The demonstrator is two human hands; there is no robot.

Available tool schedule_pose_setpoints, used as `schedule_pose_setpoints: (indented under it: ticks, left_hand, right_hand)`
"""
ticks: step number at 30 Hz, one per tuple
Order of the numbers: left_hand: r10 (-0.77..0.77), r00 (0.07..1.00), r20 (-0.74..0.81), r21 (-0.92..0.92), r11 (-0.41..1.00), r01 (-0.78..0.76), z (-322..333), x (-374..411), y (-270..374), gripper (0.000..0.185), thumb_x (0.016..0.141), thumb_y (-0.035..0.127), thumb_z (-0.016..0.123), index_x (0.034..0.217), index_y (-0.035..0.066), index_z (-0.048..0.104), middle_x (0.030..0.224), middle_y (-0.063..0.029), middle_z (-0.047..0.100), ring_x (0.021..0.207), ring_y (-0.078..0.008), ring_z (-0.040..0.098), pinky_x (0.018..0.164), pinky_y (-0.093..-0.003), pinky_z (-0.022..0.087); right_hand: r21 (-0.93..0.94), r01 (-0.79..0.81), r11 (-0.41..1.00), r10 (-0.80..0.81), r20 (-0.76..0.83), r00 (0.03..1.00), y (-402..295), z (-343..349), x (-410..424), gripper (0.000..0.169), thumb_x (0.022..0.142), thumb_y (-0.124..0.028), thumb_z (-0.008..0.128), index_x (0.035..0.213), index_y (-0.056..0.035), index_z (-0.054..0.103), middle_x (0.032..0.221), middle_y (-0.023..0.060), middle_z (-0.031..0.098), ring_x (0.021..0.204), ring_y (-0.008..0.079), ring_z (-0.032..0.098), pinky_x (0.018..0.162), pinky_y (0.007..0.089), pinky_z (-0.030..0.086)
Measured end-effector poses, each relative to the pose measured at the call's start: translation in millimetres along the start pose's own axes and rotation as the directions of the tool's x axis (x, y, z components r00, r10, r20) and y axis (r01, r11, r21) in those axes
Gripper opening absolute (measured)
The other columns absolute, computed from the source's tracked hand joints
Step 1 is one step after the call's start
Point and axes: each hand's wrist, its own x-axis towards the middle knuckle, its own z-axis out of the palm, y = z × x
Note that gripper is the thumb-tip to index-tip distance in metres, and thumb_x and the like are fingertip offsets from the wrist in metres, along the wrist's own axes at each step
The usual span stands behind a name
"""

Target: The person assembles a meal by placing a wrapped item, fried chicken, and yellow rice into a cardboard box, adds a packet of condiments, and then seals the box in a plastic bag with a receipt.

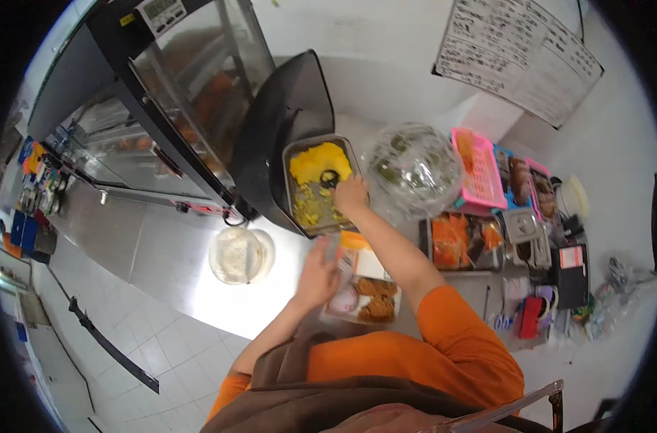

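My right hand [351,196] is closed around the handle of a black utensil [330,178], whose round head rests in the yellow food [320,161] of a deep metal pan [351,146]. Yellow bits are scattered over the near half of that pan. Just below it, my left hand [318,275] grips a small clear plastic bag [332,246]; its contents are hard to make out. Under and beside this hand, close to my body, lies an open container with browned food pieces [377,306] and a wrapped pale item [343,299].
A black bin-like holder [258,146] and a glass display warmer [171,135] stand left of the pan. To its right are a plastic-covered bowl [415,168], pink baskets [482,173] and a tray of orange food [451,243]. A round tub [235,254] sits at left.
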Motion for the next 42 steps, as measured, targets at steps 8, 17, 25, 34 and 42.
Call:
schedule_pose_setpoints:
  ticks: [8,17,25,34,42]
  left_hand:
    - [-0.104,0.98,0.169,0.051,0.994,0.097,28,27,-33,0.018,0.075,0.008,0.054,0.084,-0.007,0.054,0.141,-0.0269,0.014,0.13,-0.0455,0.012,0.101,-0.0537,0.025]
    - [-0.187,0.952,0.242,0.166,0.975,0.149,34,26,-33,0.031,0.08,0.012,0.047,0.103,-0.009,0.053,0.144,-0.0193,0.014,0.133,-0.0353,0.014,0.104,-0.0477,0.025]
    - [-0.185,0.949,0.255,0.189,0.972,0.139,32,26,-36,0.029,0.08,0.011,0.047,0.101,-0.008,0.054,0.144,-0.0184,0.016,0.133,-0.0346,0.015,0.105,-0.0458,0.023]
    - [-0.112,0.99,0.091,0.158,0.983,0.096,41,20,-33,0.02,0.078,0.008,0.051,0.087,-0.01,0.054,0.141,-0.0292,0.013,0.13,-0.0452,0.015,0.102,-0.0519,0.025]
    - [-0.23,0.972,0.05,0.102,0.969,0.224,50,16,-35,0.023,0.078,0.007,0.052,0.093,-0.009,0.053,0.136,-0.0365,0.013,0.127,-0.0507,0.015,0.103,-0.0489,0.025]
  right_hand:
    - [0.171,0.04,0.984,-0.05,0.055,0.997,1,37,62,0.015,0.077,-0.007,0.055,0.086,0.0004,0.063,0.096,0.0185,0.06,0.093,0.0331,0.056,0.078,0.041,0.046]
    - [-0.292,0.512,0.808,-0.483,0.17,0.859,8,34,86,0.028,0.076,-0.007,0.057,0.102,-0.0014,0.053,0.09,0.0131,0.054,0.076,0.0242,0.062,0.06,0.0309,0.052]
    - [-0.173,0.653,0.738,-0.588,0.31,0.747,12,48,72,0.019,0.075,-0.007,0.055,0.092,-0.0017,0.062,0.09,0.0137,0.061,0.075,0.0259,0.065,0.062,0.0322,0.052]
    - [-0.073,0.586,0.807,-0.574,0.138,0.807,6,20,45,0.028,0.076,-0.011,0.054,0.103,-0.0057,0.054,0.09,0.0125,0.056,0.073,0.0279,0.062,0.057,0.0368,0.051]
    - [0.224,0.729,0.647,-0.759,0.281,0.588,-8,-5,-6,0.022,0.082,-0.02,0.046,0.095,-0.006,0.057,0.09,0.0142,0.06,0.086,0.0307,0.059,0.07,0.0406,0.048]
